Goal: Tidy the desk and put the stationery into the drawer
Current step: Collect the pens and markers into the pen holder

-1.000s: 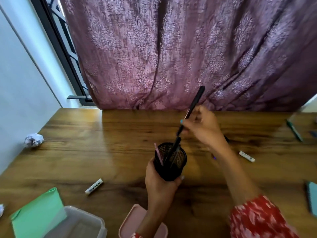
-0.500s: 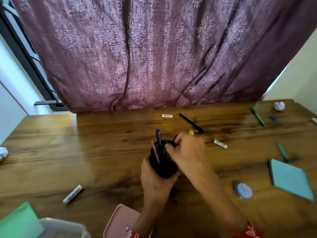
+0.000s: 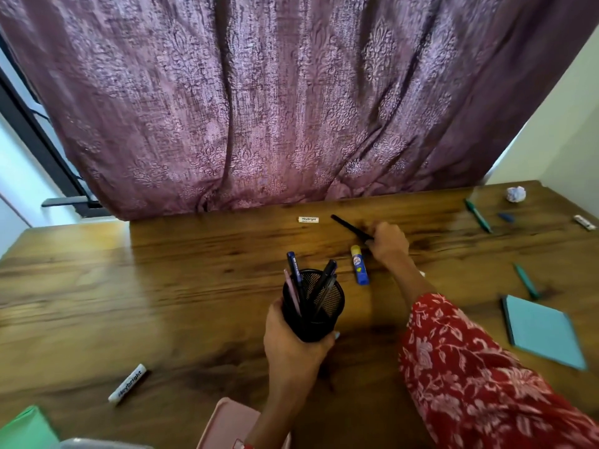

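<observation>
White marker [image 3: 127, 383]: lies near the desk's [image 3: 194, 286] front left corner.
Left hand [image 3: 293, 345]: its grip wraps the black mesh pen cup [image 3: 312, 306], held mid-desk with pens upright inside.
Glue stick [image 3: 359, 264]: flat just beyond the cup.
Right hand [image 3: 387, 243]: its grip pinches the black pen [image 3: 350, 226] near the back edge.
Blue notebook [image 3: 544, 332]: at the right edge.

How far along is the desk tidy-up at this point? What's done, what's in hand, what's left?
Early. Done: several pens stand in the mesh pen cup, gripped by the left hand. In hand: the right hand grasps a black pen on the desk. Left: glue stick, two white erasers, green pens, teal notebook, paper ball. No drawer is in view.
</observation>
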